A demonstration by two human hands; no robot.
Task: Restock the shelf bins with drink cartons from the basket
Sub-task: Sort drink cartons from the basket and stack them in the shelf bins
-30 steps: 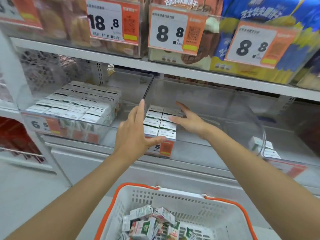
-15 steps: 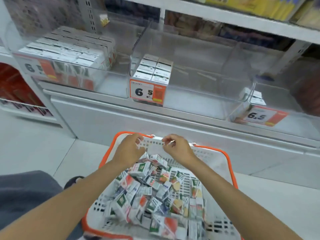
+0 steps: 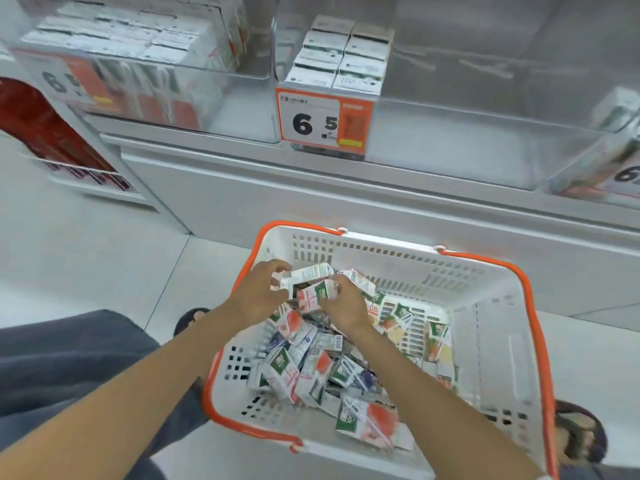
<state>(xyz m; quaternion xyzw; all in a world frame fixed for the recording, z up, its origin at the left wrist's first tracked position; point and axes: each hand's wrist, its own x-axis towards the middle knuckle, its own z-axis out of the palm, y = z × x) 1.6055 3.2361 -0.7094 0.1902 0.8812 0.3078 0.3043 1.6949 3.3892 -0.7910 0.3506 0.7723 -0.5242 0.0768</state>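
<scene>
A white basket (image 3: 498, 327) with orange rim sits on the floor, holding several loose drink cartons (image 3: 311, 368). Above its far left corner my left hand (image 3: 258, 296) grips a white carton (image 3: 304, 276). Right beside it my right hand (image 3: 341, 304) grips a carton with a green and pink face (image 3: 313, 298). Both cartons are lifted just off the pile. On the shelf above, the middle clear bin (image 3: 450, 133) holds two short rows of cartons (image 3: 341, 53) at its left end.
The left bin (image 3: 239, 109) is nearly full of cartons. A third bin (image 3: 595, 164) at the right holds a few. An orange price tag reading 6.5 (image 3: 323, 123) hangs on the middle bin. My feet (image 3: 578, 434) flank the basket on the tiled floor.
My hands left the middle bin, dropped to the basket and each took hold of a carton. The view tilted down from the shelf to the basket.
</scene>
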